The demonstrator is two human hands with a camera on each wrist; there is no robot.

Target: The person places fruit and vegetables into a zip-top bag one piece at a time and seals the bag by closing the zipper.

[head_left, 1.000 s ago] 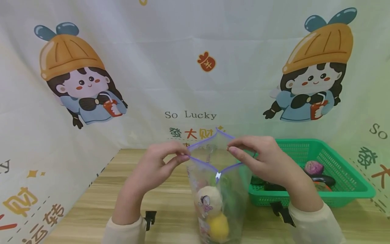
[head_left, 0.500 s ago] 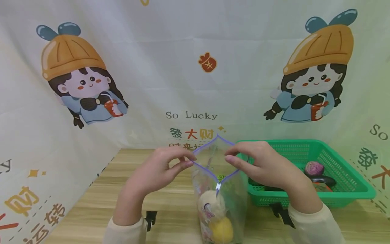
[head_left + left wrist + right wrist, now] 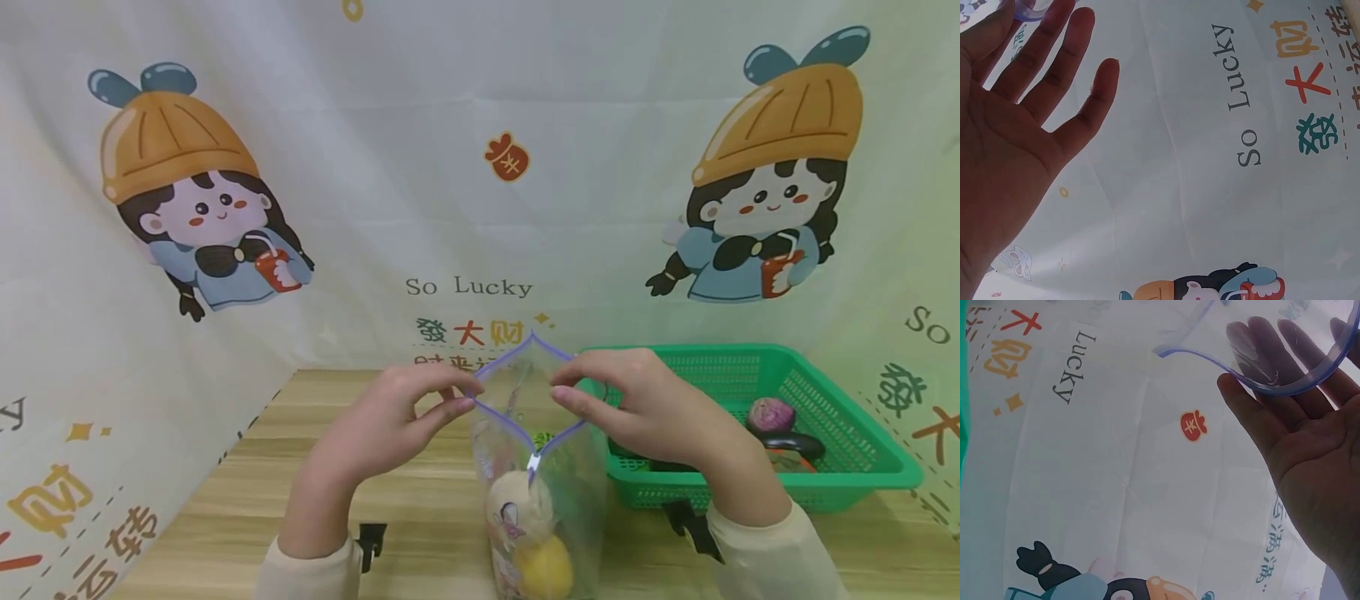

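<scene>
Head view shows a clear zip bag (image 3: 573, 496) standing upright on the wood-grain desk (image 3: 247, 500), directly between the two hands and mostly below them. Its mouth is spread into a diamond by a purple rim (image 3: 558, 438), with a white slider (image 3: 533, 461) at the corner nearest the wearer. The left hand (image 3: 393, 417) is at the bag's left corner, where thumb and forefinger pinch the rim narrowly; in the left wrist view its other fingers are fanned apart. The right hand (image 3: 645, 408) is at the bag's right corner. Its thumb and forefinger tips are close together over the mouth, and the right wrist view has several of its fingers showing through the film, the rim crossing them; whether they pinch the plastic I cannot tell.

Inside the bag, a yellow thing (image 3: 546, 568) lies low down, a pale rounded thing (image 3: 519, 504) is just above it, and something green (image 3: 543, 439) shows near the top, blurred by the film.

To the bag's right, and a little behind it, a green basket (image 3: 840, 480) holds a purple-and-white vegetable (image 3: 771, 414) and a dark, glossy long one (image 3: 795, 446). The right forearm passes in front of part of the basket. Behind the bag hangs a pale printed cloth (image 3: 390, 167) with cartoon figures and lettering.
</scene>
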